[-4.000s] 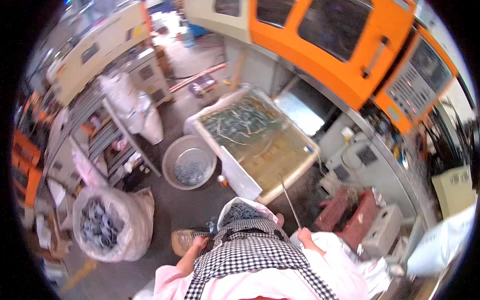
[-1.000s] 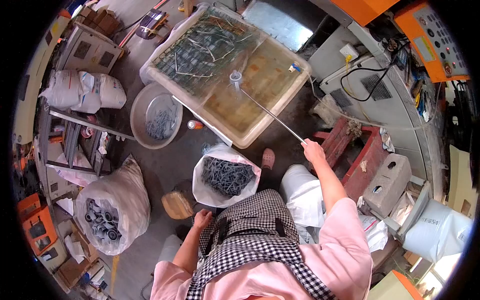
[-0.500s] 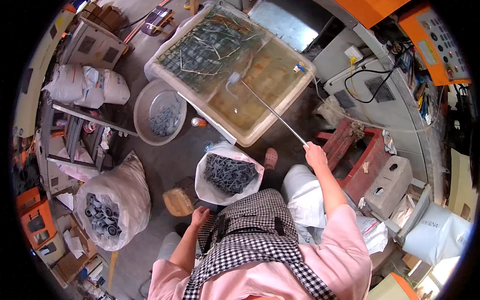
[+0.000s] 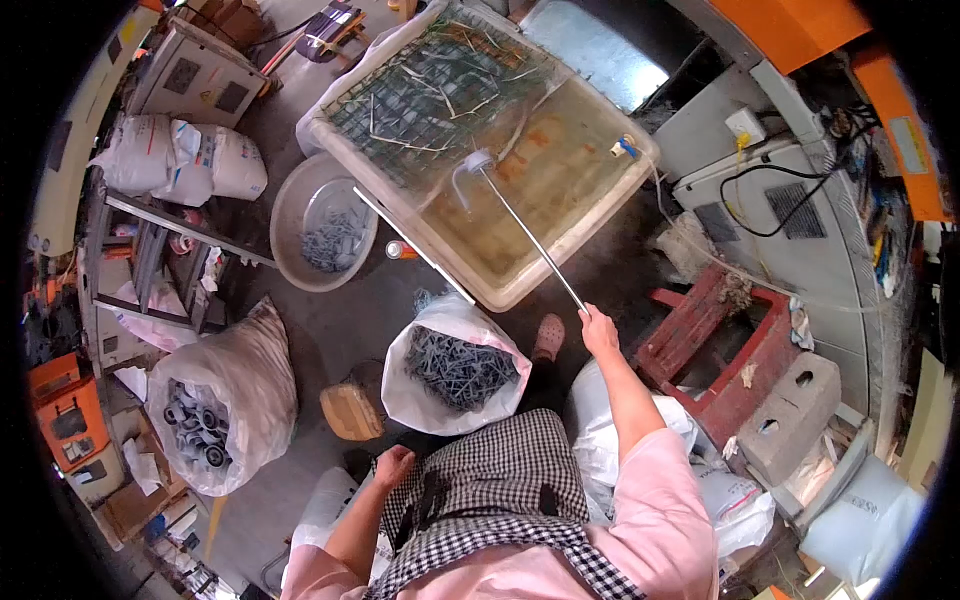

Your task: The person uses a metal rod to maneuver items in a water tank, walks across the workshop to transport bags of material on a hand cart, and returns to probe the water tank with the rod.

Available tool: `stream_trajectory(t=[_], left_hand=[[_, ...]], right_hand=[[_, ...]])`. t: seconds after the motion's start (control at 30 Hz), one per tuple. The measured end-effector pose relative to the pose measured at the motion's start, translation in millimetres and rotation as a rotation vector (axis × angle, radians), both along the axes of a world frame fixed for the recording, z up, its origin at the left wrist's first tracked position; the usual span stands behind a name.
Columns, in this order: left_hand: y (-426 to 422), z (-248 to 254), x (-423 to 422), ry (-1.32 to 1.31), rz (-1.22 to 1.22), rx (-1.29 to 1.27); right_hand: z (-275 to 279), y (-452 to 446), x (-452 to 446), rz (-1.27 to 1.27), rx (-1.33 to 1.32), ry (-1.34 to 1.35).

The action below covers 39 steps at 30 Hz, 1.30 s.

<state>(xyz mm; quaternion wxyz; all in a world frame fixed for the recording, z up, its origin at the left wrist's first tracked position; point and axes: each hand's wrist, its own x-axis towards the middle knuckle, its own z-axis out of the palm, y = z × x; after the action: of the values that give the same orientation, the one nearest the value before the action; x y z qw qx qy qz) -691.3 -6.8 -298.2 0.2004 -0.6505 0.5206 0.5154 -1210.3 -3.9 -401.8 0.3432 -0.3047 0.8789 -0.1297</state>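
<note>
My right hand [image 4: 600,330] is closed around the near end of a long thin metal pole [image 4: 538,246]. The pole reaches over the rim of a cream plastic tank [image 4: 490,293] of murky water. At its far end is a pale round head [image 4: 478,160], with a curved grey strip [image 4: 460,190] beside it at the water; I cannot tell whether they are joined. My left hand [image 4: 394,465], fingers curled in, rests beside the checked apron [image 4: 500,465] with nothing visible in it. Before me stands a white sack [image 4: 400,390] filled with thin grey plastic pieces [image 4: 458,368].
Green netting [image 4: 430,90] covers the tank's far left part. A round tub [image 4: 283,245] holding grey pieces stands left of it, near a can [image 4: 400,250]. A sack of grey fittings [image 4: 265,400] is at left; a red metal frame [image 4: 735,400] and concrete block [image 4: 790,420] are at right.
My right hand has moved left with the pole, and the pole's head has shifted slightly left within the tank. The whole view has shifted a little. My left hand stays by the apron.
</note>
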Motion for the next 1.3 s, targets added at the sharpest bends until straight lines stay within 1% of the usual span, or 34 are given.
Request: stream_trajectory(t=[0.03,0.07,0.1,0.17,0.2,0.23,0.3,0.33,0.37,0.43,0.47,0.53,0.63,0.73,0.83,0.9,1.0,1.07,1.2,1.3], left_hand=[[-4,7,-12,0.02,-0.013,-0.01],[-4,5,-16,0.039,0.036,0.013],[-6,0,-20,0.031,0.035,0.011],[-12,12,-40,0.04,0.065,0.034],[-7,-2,-29,0.078,-0.027,-0.015],[-8,2,-30,0.065,-0.032,0.001],[-9,1,-41,0.105,0.086,0.077],[-17,12,-56,0.029,-0.038,0.076],[-18,13,-58,0.035,-0.041,0.079],[-17,15,-61,0.051,-0.053,0.081],[-17,15,-61,0.055,-0.055,0.081],[-18,16,-60,0.047,-0.147,0.04],[-20,20,-59,0.038,-0.096,0.089],[-24,24,-56,-0.002,-0.144,0.09],[-28,27,-56,-0.027,-0.1,0.115],[-25,16,-42,-0.024,-0.123,0.096],[-27,18,-41,-0.019,-0.142,0.088],[-28,20,-41,-0.011,-0.138,0.1],[-21,9,-31,0.019,-0.107,0.102],[-11,-12,-12,0.063,-0.093,0.083]], right_hand=[[-12,-5,3,0.001,-0.004,-0.01],[-23,-11,8,-0.033,-0.025,-0.033],[-33,-16,9,-0.068,-0.044,-0.055],[-53,-19,13,-0.092,-0.065,-0.097],[-59,-15,16,-0.116,-0.087,-0.119],[-60,-6,21,-0.143,-0.103,-0.141],[-50,21,27,-0.155,-0.081,-0.16],[-42,31,26,-0.162,-0.086,-0.166],[-36,42,27,-0.165,-0.084,-0.16],[-23,67,30,-0.146,0.077,-0.137],[-20,75,31,-0.148,0.076,-0.133],[-14,86,35,-0.143,0.051,-0.12],[-8,90,41,-0.152,0.051,-0.107],[-1,88,51,-0.172,0.101,-0.101],[-2,82,55,-0.193,0.139,-0.11],[-5,79,54,-0.191,0.117,-0.098],[-6,77,54,-0.209,0.142,-0.1],[-12,86,56,-0.17,0.055,-0.055],[1,96,55,-0.181,0.024,-0.051],[4,97,53,-0.185,0.047,-0.043]])
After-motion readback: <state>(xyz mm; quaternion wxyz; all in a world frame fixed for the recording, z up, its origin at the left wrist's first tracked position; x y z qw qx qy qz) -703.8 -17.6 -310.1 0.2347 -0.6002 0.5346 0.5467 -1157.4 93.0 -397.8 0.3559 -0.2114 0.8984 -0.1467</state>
